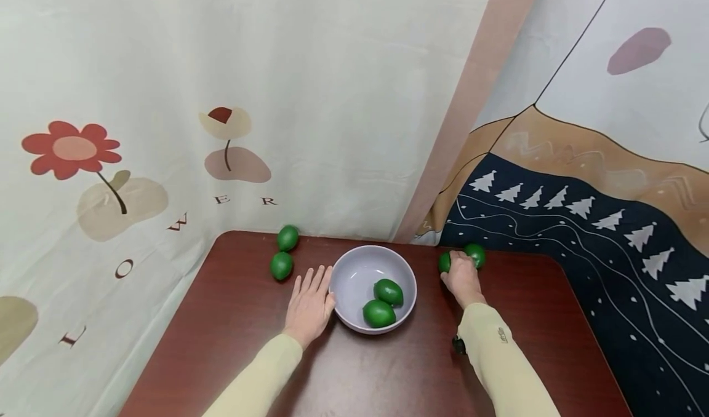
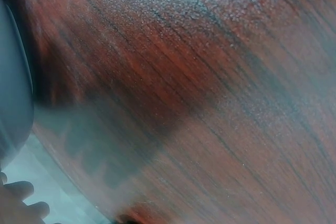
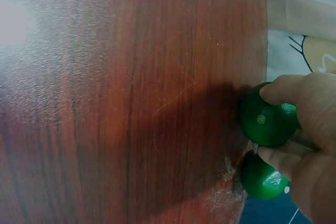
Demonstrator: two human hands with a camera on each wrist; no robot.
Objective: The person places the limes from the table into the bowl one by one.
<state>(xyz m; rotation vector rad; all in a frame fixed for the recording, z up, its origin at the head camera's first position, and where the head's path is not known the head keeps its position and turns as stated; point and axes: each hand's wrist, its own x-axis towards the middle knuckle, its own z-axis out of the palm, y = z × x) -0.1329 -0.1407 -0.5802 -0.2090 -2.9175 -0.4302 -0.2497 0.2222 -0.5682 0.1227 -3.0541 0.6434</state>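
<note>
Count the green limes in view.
6: two limes in the bowl, two limes left of it, one lime pinched by the right hand, one lime beside that.

Free gap right of bowl [image 1: 351, 281]

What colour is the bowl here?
The bowl is pale greyish lavender; the head view shows it best.

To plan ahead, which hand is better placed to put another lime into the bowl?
The right hand, likely: it grips a lime; the left hand, outstretched beside the lavender bowl, grips none.
</note>
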